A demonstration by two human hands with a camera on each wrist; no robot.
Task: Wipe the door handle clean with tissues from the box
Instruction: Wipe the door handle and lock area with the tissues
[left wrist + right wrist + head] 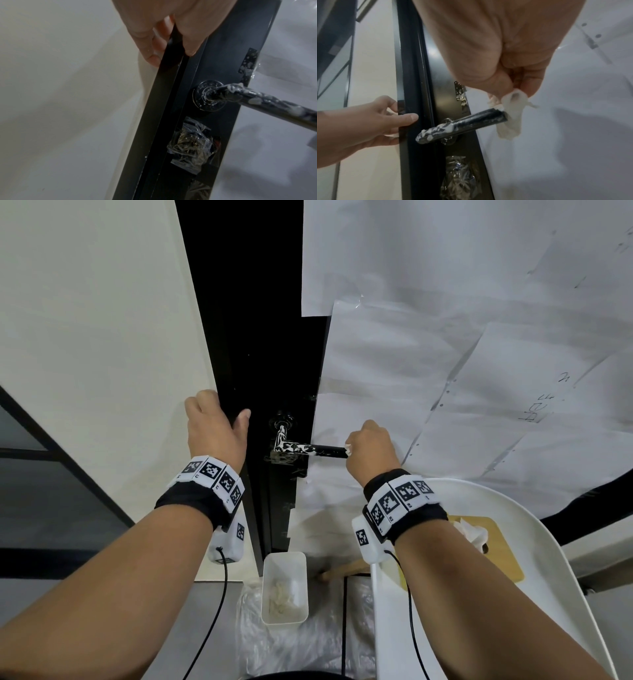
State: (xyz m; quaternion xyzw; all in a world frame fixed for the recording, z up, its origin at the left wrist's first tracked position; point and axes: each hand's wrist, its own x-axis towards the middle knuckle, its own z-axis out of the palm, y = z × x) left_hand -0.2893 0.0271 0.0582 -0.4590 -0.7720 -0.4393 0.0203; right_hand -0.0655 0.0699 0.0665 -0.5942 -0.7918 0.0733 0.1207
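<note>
At handle (467,124) tip, pinched tissue (511,108).

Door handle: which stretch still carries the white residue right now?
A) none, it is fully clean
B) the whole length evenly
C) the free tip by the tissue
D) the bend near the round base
D: on the door handle white smears cluster at the bend by the round base, while the stretch next to the tissue in the right hand looks mostly dark.

The left hand (214,428) grips the door edge (164,86) left of the door handle (308,450), the right hand (371,450) holds a tissue (511,116) at the handle's right end, and a tub (284,589) sits on the floor below
</note>
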